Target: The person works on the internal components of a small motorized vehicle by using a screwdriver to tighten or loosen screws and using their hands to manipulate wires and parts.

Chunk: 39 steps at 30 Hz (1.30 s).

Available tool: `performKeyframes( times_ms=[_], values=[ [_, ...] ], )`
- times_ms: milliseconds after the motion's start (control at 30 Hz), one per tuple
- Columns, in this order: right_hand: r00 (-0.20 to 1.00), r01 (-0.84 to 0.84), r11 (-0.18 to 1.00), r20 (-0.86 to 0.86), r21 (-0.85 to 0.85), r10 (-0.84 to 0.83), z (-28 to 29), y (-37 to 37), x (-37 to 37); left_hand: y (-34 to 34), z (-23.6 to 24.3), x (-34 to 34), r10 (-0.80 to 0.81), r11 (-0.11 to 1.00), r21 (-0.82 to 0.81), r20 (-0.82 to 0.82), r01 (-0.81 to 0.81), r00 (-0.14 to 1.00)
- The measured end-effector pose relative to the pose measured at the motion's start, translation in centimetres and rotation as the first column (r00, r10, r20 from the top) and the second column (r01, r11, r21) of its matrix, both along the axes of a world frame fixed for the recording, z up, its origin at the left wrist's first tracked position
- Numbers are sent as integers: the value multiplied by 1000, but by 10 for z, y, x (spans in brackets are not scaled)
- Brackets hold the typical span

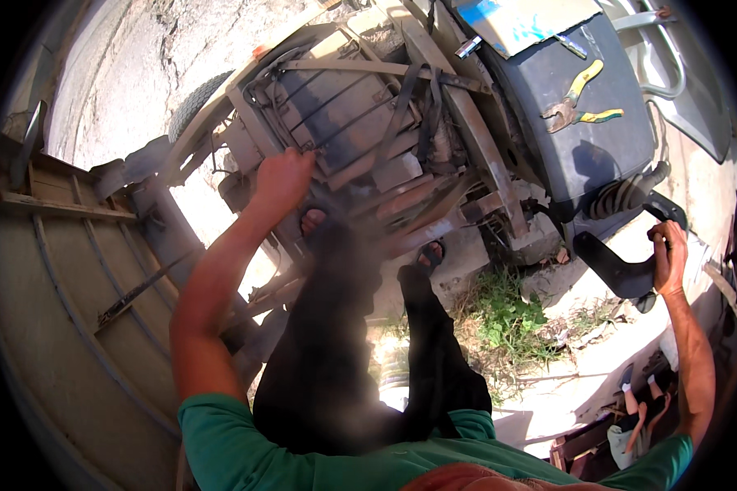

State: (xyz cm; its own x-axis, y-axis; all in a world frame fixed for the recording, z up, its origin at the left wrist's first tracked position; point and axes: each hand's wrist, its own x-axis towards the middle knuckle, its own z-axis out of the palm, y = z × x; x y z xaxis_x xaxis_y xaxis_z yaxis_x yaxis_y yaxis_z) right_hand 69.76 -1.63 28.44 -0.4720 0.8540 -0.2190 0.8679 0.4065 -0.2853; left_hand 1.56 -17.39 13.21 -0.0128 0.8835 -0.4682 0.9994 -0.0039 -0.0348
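Observation:
Over the brown metal frame (479, 135) of a dusty vehicle, my left hand (285, 178) is closed, its fingertips at the edge of a dark ribbed panel (332, 102). What they pinch, if anything, is too small to make out. Far out to the right, my right hand (670, 255) curls around a black curved plastic part (618, 270). A grey-brown corrugated hose (626, 192) lies beside that part, against a dark grey padded block (598, 155). Pliers (581, 102) with yellow-green handles rest on the block, jaws toward the left.
Cardboard (528, 20) with blue marks lies behind the pliers. A white chair (671, 65) stands at the far right. Left of me is a ribbed metal panel (82, 286). My sandalled feet are among the frame parts, near green weeds (508, 323). Another person (643, 417) appears lower right.

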Motion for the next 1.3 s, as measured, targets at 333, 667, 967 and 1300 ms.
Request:
performKeyframes(
  times_ms=[333, 667, 967, 1300],
  values=[
    [989, 73, 997, -130, 18, -70, 4, -3, -5, -6, -22, -22, 711, 703, -123, 124, -701, 692],
    [998, 20, 1000, -58, 9, -19, -1, -1, 0, -8, -21, -32, 326, 845, 271, 422, -461, 846],
    [1000, -22, 1000, 22, 7, 21, 5, 0, -12, -17, 10, -20, 679, 731, 4, 85, -682, 729],
    [999, -7, 998, 46, 54, 4, 5, -9, -14, -6, -10, -16, 538, 792, 207, 209, -575, 817]
  ],
)
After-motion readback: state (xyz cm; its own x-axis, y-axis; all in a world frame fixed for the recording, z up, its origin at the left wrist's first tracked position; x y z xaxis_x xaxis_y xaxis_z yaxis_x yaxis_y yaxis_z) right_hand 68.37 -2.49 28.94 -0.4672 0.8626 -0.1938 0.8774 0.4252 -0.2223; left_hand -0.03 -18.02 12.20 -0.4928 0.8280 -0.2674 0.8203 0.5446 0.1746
